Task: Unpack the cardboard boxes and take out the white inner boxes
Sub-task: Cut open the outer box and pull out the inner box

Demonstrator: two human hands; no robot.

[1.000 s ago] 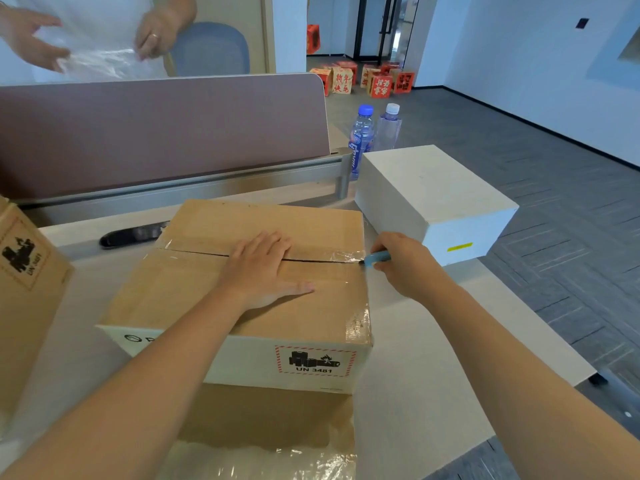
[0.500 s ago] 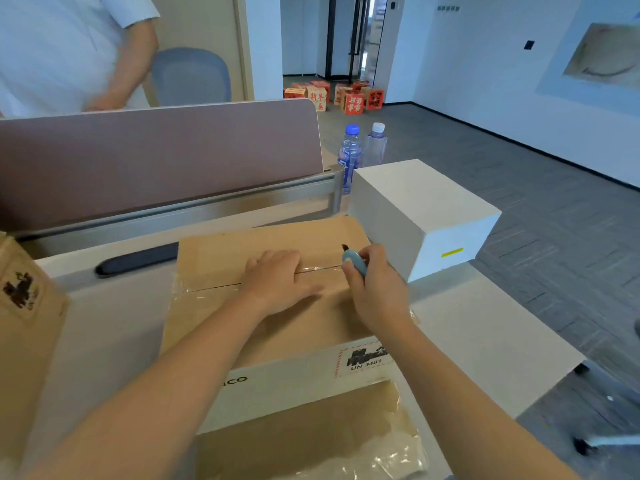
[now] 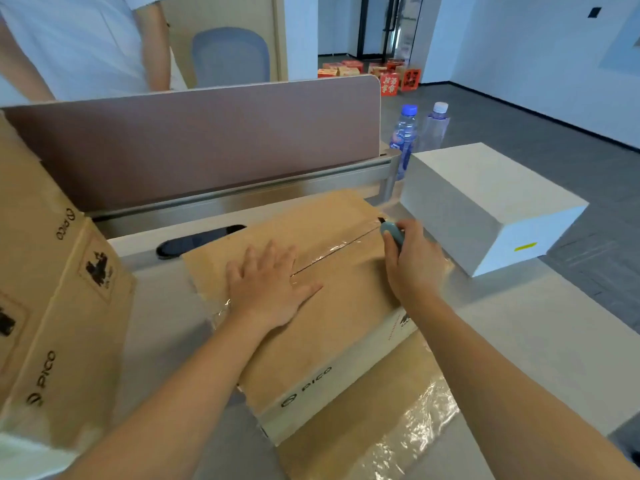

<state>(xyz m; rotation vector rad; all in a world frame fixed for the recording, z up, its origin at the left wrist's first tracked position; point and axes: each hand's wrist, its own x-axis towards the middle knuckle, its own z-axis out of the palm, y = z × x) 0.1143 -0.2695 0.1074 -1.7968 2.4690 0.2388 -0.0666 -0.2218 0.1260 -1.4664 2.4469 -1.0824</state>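
Cutter (image 3: 392,233) gripped in right hand (image 3: 414,268) at the far-right end of the taped seam (image 3: 336,249), seam running diagonally back toward flat, pressing left hand (image 3: 268,289) on the cardboard box (image 3: 311,327), white inner box (image 3: 485,202) just beyond, right.

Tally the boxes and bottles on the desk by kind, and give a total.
Cardboard boxes: 2, the taped box under the hands and the box at left.
White inner boxes: 1.
Water bottles: 2, blue-capped and white-capped.
Total: 5
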